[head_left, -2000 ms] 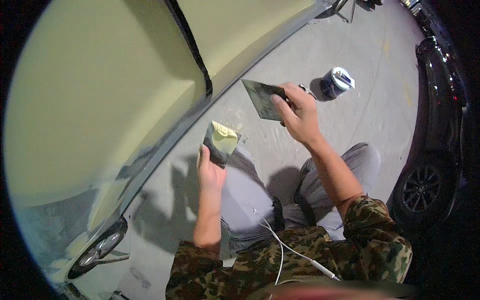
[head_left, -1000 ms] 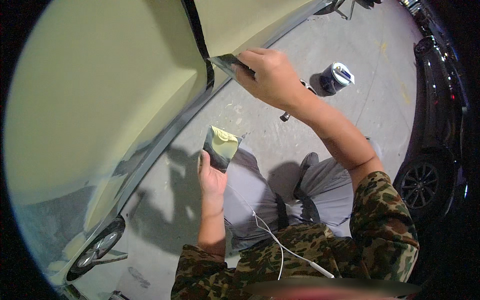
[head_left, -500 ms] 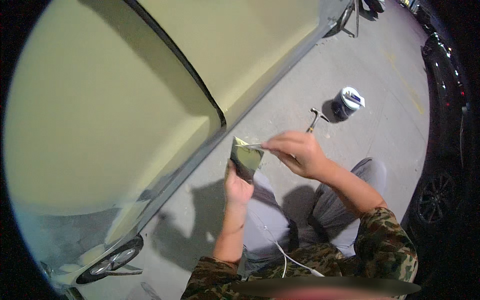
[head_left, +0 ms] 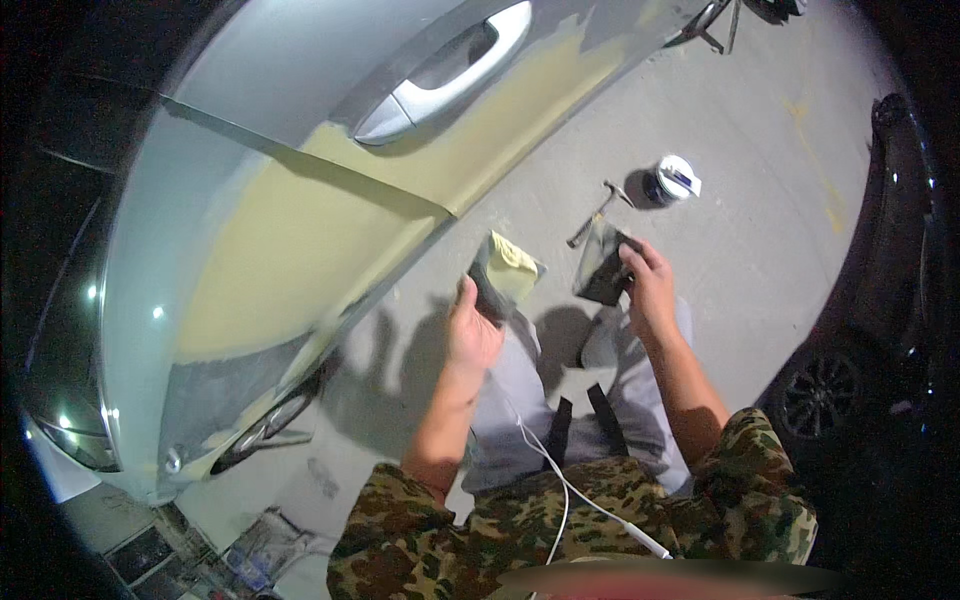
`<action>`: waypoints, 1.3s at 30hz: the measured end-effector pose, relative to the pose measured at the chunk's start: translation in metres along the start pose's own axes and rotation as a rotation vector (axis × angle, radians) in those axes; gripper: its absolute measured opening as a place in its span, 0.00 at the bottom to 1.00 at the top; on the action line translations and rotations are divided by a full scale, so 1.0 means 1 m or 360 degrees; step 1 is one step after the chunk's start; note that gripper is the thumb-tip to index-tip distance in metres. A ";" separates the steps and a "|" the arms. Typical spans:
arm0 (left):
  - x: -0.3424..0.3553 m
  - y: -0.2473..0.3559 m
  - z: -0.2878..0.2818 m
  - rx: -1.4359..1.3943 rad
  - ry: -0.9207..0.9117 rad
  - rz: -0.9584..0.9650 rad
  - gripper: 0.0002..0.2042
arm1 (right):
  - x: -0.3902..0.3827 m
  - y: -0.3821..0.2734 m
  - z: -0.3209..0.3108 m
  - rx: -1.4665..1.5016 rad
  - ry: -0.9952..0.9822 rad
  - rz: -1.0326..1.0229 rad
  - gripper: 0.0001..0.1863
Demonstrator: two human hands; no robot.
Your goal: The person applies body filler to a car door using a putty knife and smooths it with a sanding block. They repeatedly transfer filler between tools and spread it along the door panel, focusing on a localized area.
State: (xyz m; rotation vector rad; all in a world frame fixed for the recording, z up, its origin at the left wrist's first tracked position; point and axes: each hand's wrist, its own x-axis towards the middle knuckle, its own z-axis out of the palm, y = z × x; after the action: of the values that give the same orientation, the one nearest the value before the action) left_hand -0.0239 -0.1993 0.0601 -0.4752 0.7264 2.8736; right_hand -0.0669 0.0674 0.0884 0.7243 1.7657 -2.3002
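Note:
My left hand (head_left: 476, 335) grips the lower edge of a dark, flat putty board (head_left: 487, 294). Pale yellow putty (head_left: 514, 267) lies on the upper part of this board, thickest along its top edge. To the right, and apart from the board, my right hand (head_left: 651, 288) pinches a thin, dark rectangular spreader (head_left: 603, 268) between thumb and fingers; its upper part is smeared a lighter tone. Beyond both hands stands the car side (head_left: 330, 220), silver-grey with a broad patch of yellow filler across its panels.
A hammer (head_left: 600, 214) lies on the concrete floor beside a dark can (head_left: 668, 180) with a white lid. A black car (head_left: 835, 390) stands at the right. Clutter (head_left: 258, 548) covers the floor at lower left. White cables (head_left: 556, 478) hang across my front.
My right hand has moved right, off the putty board, and its spreader now shows its broad face. My view has shifted, bringing the car's door handle into sight.

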 end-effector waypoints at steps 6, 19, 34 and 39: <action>-0.034 0.062 0.110 0.0043 -0.0090 -0.0056 0.23 | -0.076 -0.119 0.040 -0.0137 0.0116 -0.0396 0.15; -0.049 0.148 0.148 0.0172 -0.0208 -0.0368 0.25 | -0.192 -0.168 0.166 -0.1677 0.0483 -0.1977 0.21; -0.077 0.181 0.154 0.0350 -0.0271 -0.0275 0.20 | -0.223 -0.132 0.193 -0.2015 0.0350 -0.1723 0.18; -0.081 0.209 0.133 0.0598 -0.0100 -0.0093 0.23 | -0.235 -0.123 0.204 -0.1433 0.0072 -0.1363 0.18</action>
State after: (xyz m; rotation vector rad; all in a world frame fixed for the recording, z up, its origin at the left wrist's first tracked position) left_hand -0.0267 -0.3221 0.2898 -0.3455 1.1843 2.5961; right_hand 0.0316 -0.1280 0.3417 -0.1947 3.1524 -1.4020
